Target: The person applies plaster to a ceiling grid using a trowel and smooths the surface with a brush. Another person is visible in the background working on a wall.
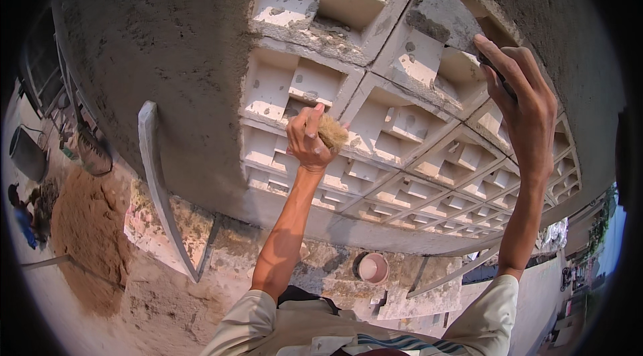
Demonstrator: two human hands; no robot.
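Left hand [309, 145] grips a yellow-brown sponge [333, 133] in front of pale ventilation blocks [402, 121]

The person's left hand is closed round the sponge, with its fingers bent over the sponge's left side. Most of what shows of the sponge lies to the right of the knuckles, on the side that faces the middle of the block panel. That visible part slopes from upper left to lower right, across the line of the left forearm [289, 239], which rises from the lower part of the view. Fingers cover the rest, so the full long axis cannot be told. The block openings lie beyond the sponge; whether sponge and block touch cannot be told from this angle.

The right hand [528, 91] is well apart, higher and to the right, bent at the wrist over the panel's right side. Its fingers curl inward, with a dark shape [507, 86] between them and the thumb; what that is, and whether it is gripped, cannot be told. Of the two hands, only the left is at the sponge.

Grey plaster [167, 34] borders the panel, and mortar [429, 24] spots the upper blocks. Below, a round pinkish bucket [373, 267] appears between the forearms; a brown sand heap [87, 232] lies far left.
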